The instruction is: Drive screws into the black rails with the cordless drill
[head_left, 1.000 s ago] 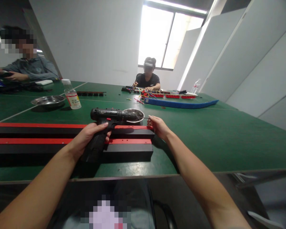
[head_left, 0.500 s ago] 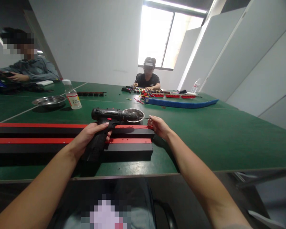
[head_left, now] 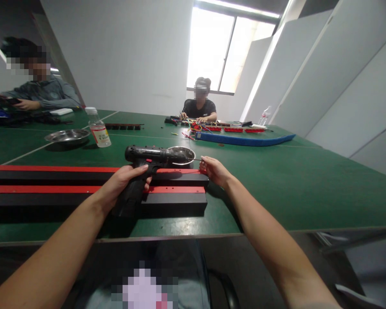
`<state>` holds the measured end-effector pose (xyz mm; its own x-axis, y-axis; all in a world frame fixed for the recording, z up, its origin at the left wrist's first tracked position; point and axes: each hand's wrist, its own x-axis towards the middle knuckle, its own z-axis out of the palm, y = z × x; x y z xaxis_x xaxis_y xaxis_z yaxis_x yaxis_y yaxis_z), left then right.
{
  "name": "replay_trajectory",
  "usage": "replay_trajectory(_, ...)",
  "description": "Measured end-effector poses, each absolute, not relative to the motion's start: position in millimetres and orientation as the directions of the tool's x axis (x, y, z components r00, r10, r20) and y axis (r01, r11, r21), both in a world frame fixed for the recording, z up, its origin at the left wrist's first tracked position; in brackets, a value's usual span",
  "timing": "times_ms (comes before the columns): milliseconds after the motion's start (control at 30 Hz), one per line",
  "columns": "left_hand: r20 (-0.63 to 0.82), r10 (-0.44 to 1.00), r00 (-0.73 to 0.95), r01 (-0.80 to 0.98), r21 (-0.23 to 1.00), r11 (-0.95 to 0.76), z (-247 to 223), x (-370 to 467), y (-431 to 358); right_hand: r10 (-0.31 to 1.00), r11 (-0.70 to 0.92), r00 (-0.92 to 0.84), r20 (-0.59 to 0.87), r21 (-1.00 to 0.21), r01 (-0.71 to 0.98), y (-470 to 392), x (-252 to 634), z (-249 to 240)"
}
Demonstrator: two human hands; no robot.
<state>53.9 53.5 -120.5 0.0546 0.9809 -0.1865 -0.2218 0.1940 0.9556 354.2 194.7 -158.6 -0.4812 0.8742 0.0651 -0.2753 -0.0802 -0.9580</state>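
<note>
A black cordless drill [head_left: 148, 155] lies sideways in my left hand [head_left: 128, 178], whose fingers wrap its handle. Its thin bit [head_left: 195, 159] points to the right. At the tip of that bit, my right hand [head_left: 216, 169] is closed in a pinch; whether a small screw is between the fingertips I cannot make out. Beneath the drill run two long black bars with red top faces, a front bar [head_left: 173, 199] and a rear bar [head_left: 180, 176], side by side. Small holes show in the red faces. Behind the chuck sits a small metal bowl [head_left: 190, 152], partly hidden by the drill.
On the green table [head_left: 276, 184] stand a plastic bottle [head_left: 100, 133] and a shallow steel dish [head_left: 67, 136]. Farther back lie a long blue strip [head_left: 244, 139] and coloured wires [head_left: 193, 126]. One person [head_left: 200, 107] sits across, another person [head_left: 48, 92] at far left.
Both hands and the drill hold nearly the same position. The drill's front end, blurred before, looks sharper now.
</note>
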Motion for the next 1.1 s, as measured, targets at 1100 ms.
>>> replay_trajectory(1100,-0.184,0.983,0.028,-0.225,0.957,0.185,-119,54,50,0.888,0.093,-0.424,0.177,-0.973,-0.210,198,350,-168)
